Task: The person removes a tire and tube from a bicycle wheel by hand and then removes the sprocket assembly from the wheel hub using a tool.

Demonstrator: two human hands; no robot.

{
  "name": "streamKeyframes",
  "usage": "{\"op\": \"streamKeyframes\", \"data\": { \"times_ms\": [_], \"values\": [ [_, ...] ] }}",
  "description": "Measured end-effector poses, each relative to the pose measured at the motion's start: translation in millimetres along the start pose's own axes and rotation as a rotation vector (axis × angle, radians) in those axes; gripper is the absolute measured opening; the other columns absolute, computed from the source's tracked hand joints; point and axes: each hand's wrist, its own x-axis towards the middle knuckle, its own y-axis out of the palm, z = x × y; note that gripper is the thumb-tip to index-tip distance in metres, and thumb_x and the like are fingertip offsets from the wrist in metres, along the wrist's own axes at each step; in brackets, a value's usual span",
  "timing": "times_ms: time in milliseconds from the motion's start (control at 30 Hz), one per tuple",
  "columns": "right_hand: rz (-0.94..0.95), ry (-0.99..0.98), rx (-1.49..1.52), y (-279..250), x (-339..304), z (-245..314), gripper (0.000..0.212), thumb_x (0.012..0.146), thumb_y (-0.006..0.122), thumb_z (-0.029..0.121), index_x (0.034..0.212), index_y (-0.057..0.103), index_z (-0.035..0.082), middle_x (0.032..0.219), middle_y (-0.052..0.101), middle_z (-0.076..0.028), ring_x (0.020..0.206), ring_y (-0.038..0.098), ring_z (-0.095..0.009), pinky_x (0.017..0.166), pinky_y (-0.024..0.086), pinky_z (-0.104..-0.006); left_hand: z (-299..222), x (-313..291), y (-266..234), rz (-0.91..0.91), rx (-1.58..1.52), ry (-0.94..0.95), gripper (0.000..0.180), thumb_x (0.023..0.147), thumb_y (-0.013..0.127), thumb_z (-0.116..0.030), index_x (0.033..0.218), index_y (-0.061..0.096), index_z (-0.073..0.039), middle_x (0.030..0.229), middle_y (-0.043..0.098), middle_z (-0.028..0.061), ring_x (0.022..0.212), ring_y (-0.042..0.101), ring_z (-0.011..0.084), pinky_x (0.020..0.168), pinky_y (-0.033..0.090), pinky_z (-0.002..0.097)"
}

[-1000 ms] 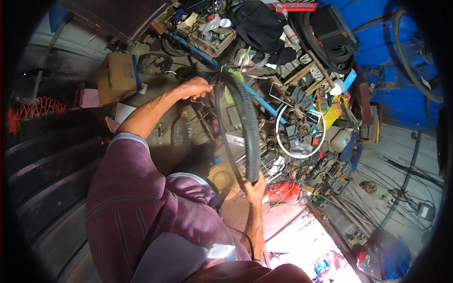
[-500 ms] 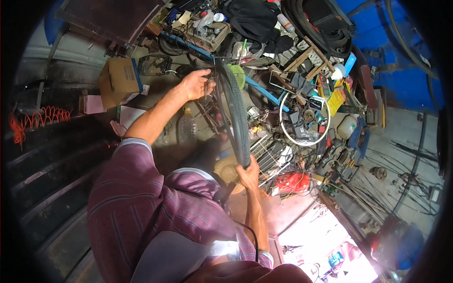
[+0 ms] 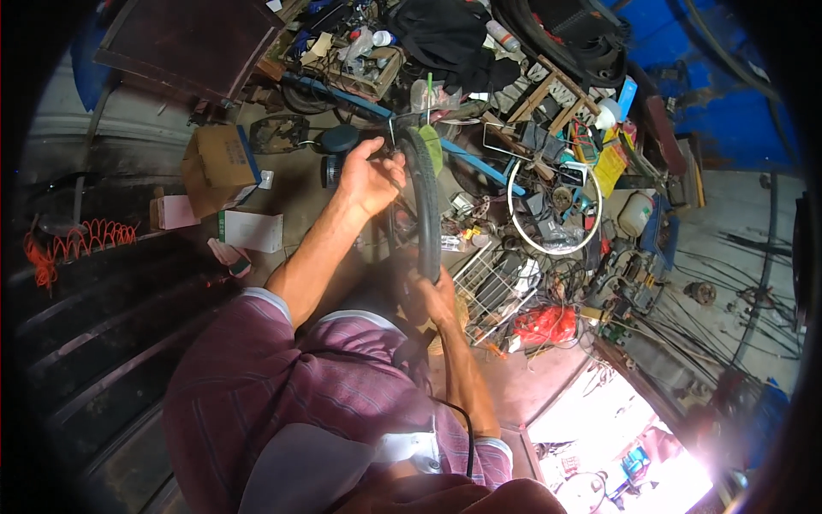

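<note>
A bicycle wheel [image 3: 425, 201] with a black tyre stands nearly edge-on in front of me. My right hand [image 3: 435, 295] is closed on the tyre at its near end. Beside the wheel's far left side is my left hand [image 3: 374, 177], its fingers curled in and its thumb raised. Whatever those fingers hold, if anything, is hidden. Shadow covers the area below the wheel, near my legs.
A white rim [image 3: 512, 206] lies among tools and parts on the right. Beyond the wheel are a blue bar [image 3: 484, 163] and a wooden frame [image 3: 548, 94]. On the left stand a cardboard box [image 3: 210, 176] and an orange coiled hose [image 3: 94, 231]. A red bag [image 3: 545, 325] lies near right.
The wheel has turned more upright and come slightly nearer. My left hand has shifted right and down with its fingers more curled; my right hand has moved slightly left, still gripping the tyre.
</note>
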Motion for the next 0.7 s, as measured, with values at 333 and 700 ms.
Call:
{"op": "streamKeyframes", "data": {
  "times_ms": [333,700],
  "values": [
    [-0.033,0.015,-0.133,-25,-31,8,0.034,0.081,0.066,0.018,0.111,0.064,0.0,0.085,0.063,-0.001,0.077,0.056,-0.015,0.072,0.047,-0.0303,48,-9,-19,-0.064,0.309,0.167,0.032,0.098,0.062,-0.039,0.09,0.061,-0.008,0.066,0.052,-0.0002,0.052,0.039,0.0116,0.057,0.036,0.0288],
    [-0.241,-0.117,-0.155,-92,-72,-15,0.024,0.082,0.065,0.02,0.098,0.06,0.003,0.075,0.054,0.001,0.067,0.048,-0.011,0.061,0.039,-0.0289,-70,-154,-66,0.517,1.571,0.107,0.025,0.096,0.063,-0.024,0.09,0.07,-0.001,0.069,0.067,0.0055,0.058,0.061,0.0106,0.053,0.046,0.0234]
  ]
}}
